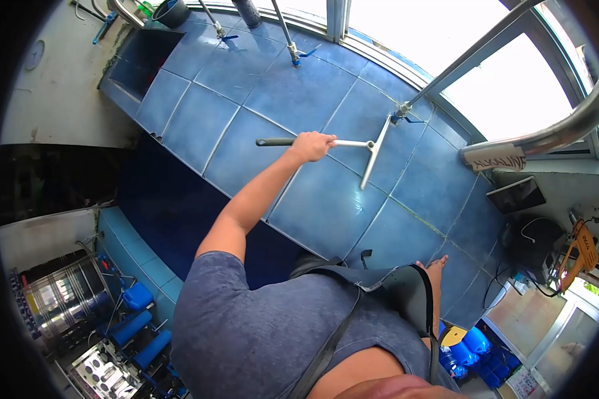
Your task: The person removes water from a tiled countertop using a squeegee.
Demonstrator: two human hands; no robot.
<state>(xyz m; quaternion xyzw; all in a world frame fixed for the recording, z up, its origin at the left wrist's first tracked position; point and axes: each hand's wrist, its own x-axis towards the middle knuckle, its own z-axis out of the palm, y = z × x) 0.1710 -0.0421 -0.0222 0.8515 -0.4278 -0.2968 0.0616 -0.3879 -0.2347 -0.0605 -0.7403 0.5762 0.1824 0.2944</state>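
Observation:
My left hand (pixel 313 145) is closed around the handle of a T-shaped squeegee (pixel 371 158), over a blue tiled surface (pixel 326 206). The dark grip end sticks out to the left of my fist, and the metal crossbar lies to the right, its upper end near a blue valve. My right hand (pixel 435 266) shows at the lower right, beside the apron and close to the near tiles. Its fingers look apart, with nothing visible between them.
Pipes with blue valves (pixel 295 56) stand along the window side. A metal pipe labelled "ALKALINE" (pixel 499 158) juts in at right, near a tablet (pixel 516 194) and an orange tool (pixel 582 253). Metal machinery (pixel 63 296) stands at lower left. Blue containers (pixel 472 342) sit at lower right.

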